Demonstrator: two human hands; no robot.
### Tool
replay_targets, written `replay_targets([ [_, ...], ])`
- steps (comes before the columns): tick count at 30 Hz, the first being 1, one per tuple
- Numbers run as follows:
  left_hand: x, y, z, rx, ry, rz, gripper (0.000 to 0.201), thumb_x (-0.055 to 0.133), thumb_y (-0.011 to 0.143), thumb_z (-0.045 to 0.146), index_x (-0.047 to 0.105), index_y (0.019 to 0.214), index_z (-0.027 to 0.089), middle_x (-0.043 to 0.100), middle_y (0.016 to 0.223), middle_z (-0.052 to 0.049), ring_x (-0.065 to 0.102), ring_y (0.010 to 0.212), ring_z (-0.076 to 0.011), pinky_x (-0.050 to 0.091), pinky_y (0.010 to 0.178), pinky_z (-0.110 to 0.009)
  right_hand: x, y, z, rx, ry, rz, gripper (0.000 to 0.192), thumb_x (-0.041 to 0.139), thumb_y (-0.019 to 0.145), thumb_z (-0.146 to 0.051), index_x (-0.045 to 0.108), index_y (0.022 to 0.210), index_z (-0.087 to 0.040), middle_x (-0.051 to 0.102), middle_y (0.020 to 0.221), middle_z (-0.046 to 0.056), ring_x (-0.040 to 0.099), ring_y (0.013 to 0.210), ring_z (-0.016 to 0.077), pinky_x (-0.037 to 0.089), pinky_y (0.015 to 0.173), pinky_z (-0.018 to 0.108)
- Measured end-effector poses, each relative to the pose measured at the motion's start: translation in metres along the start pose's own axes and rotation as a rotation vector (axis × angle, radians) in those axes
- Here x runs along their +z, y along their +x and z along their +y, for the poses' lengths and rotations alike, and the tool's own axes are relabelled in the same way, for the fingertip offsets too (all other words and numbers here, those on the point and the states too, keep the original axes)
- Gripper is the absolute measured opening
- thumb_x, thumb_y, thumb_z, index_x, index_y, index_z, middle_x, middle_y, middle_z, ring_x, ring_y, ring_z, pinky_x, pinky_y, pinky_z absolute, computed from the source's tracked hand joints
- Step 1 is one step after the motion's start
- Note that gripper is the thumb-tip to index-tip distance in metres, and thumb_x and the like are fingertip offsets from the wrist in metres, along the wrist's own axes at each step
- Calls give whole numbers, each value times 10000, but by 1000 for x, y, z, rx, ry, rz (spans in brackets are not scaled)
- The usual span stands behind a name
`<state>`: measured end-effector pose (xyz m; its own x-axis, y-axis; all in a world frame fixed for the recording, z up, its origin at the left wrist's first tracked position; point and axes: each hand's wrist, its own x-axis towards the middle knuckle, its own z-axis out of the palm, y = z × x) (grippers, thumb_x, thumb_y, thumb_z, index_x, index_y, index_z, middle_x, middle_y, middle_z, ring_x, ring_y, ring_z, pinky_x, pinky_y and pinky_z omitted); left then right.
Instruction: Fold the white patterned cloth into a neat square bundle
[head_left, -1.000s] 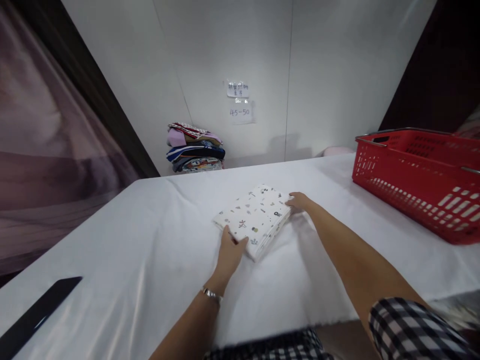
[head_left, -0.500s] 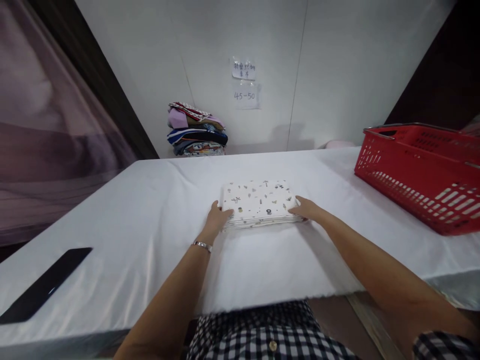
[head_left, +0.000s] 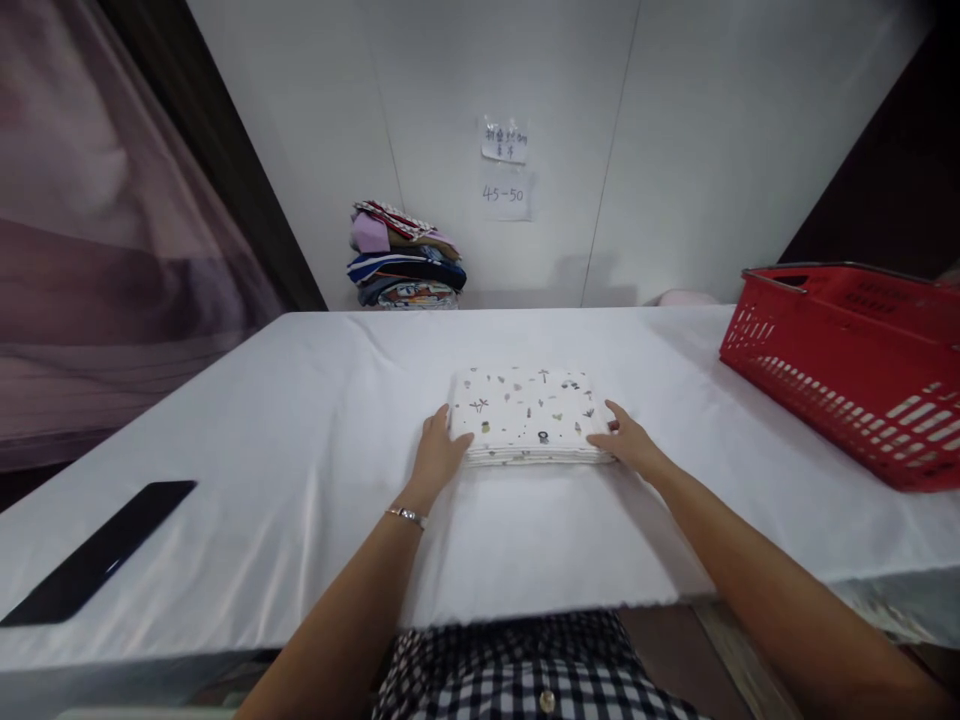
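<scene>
folded cloth: one white printed folded cloth is lying flat near the middle of the table, its layered edge facing the person.
left hand: the left hand is pressing against the cloth's near left corner, fingers loosely bent on it, not clenched around it.
right hand: the right hand is touching the near right corner, fingers spread on the edge.
around: one red basket is sitting well apart at the right; one black flat object is lying near the left front edge; one stack of folded clothes is standing against the wall behind the table, with two paper notes above.
room: white cover is lying bare on both sides of the cloth and in front, up to the near edge.
</scene>
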<state>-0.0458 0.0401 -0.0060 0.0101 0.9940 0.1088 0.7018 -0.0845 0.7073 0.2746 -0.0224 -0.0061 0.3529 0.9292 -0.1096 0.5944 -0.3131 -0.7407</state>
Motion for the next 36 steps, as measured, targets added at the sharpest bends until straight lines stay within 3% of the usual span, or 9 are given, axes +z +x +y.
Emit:
replay_targets([
  [4,-1,-5,3,46,102,-7,632,560,786,325,334,1351,154,356,1375,-153,440,1209,-263,394,970,-359,8,-6,5,-141,-112,79,740,596,731,-386,313,1398,-236,518,1259,116,568,1028,253,480,807,364],
  [8,-4,-11,3,76,164,5,576,520,819,370,356,1341,189,355,1386,-126,503,1139,-255,446,904,-358,13,-17,12,-488,-346,232,475,479,848,-369,454,1311,-267,358,1427,89,410,1239,296,411,942,462],
  [11,-9,-16,-4,183,164,17,483,447,864,391,407,1314,220,316,1429,-86,533,1097,-226,462,893,-353,10,-25,19,-814,-455,183,347,393,902,-250,552,1211,-263,489,1338,60,420,1244,252,381,992,465],
  [13,-16,-19,-11,303,168,-2,404,403,888,369,477,1262,234,326,1436,-53,511,1128,-208,436,943,-351,5,-30,24,-932,-474,97,366,386,898,-200,534,1230,-248,555,1271,61,436,1237,228,399,990,455],
  [17,-31,-21,-25,571,218,-215,359,428,872,305,548,1207,258,444,1373,-25,432,1223,-197,352,1038,-364,-8,-33,29,-971,-524,-13,509,438,848,-170,393,1353,-211,478,1351,86,378,1286,236,404,993,468],
  [20,-38,-18,-33,661,251,-310,465,488,805,210,500,1264,283,444,1377,-17,407,1249,-202,337,1049,-386,-14,-29,29,-979,-589,-64,558,426,828,-119,367,1370,-237,470,1360,70,388,1281,221,408,992,458],
  [30,-35,-7,-32,759,343,-320,634,418,704,18,464,1294,246,472,1349,-40,434,1227,-197,350,1033,-378,-12,-14,22,-1126,-709,7,485,368,853,-55,453,1306,-205,554,1264,86,490,1173,215,424,972,440],
  [36,-31,-9,-29,647,301,-294,584,403,719,10,513,1246,236,514,1312,-37,463,1208,-182,352,1043,-367,-8,-16,24,-1062,-679,64,569,357,783,-5,440,1311,-201,575,1210,101,514,1122,229,450,926,452],
])
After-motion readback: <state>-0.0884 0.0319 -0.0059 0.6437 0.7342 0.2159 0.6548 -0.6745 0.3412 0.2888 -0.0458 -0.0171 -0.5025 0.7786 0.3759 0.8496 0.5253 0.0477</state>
